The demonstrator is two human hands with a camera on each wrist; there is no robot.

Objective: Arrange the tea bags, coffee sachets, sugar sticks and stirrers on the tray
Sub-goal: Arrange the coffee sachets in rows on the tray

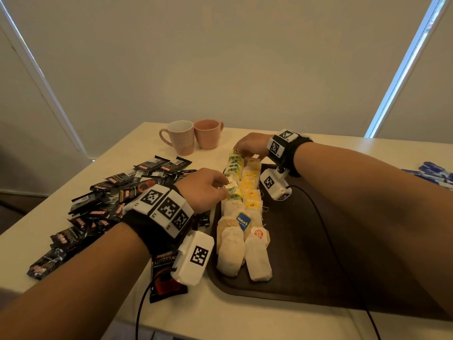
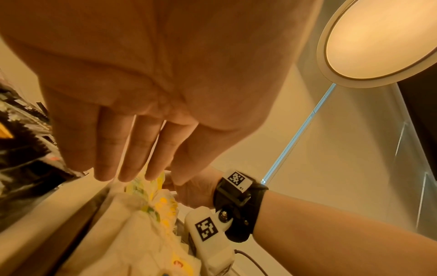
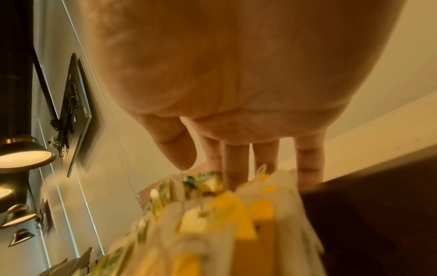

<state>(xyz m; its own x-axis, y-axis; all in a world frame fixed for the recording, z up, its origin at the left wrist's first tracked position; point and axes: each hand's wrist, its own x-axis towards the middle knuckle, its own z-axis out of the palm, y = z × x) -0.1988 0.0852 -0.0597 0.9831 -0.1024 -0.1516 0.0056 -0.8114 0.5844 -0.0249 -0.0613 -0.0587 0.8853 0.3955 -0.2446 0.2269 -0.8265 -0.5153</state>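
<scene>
- Left hand (image 1: 204, 188): fingers straight and together in the left wrist view, tips resting against the green-tagged tea bags (image 1: 234, 179) midway along the row. Nothing gripped. Likely steadying the row from its outer side so it stays a line.
- Right hand (image 1: 250, 146): at the far end of the same rows, fingers extended down onto the last bags, thumb apart. No curl round any bag visible; reads as pressing, not pinching. Probably squaring off the far end.
- Tea bags lie in two overlapping columns along the left edge of the dark tray (image 1: 306, 241): green tags left, yellow tags (image 1: 251, 187) right, plain white bags (image 1: 231, 251) nearest the person. Overlap saves space; the rest of the tray is bare, presumably kept for other items.
- Coffee sachets (image 1: 103, 197): black, heaped loosely on the table (image 1: 73, 303) left of the tray, not yet arranged. One larger dark sachet (image 1: 164, 273) partly under the left wrist.
- Blue sticks (image 1: 434, 171) at the table's right edge, off the tray; possibly sugar, too small to confirm.
- Stirrers: not seen.
- Two pink mugs (image 1: 191, 136) beyond, touching.
</scene>
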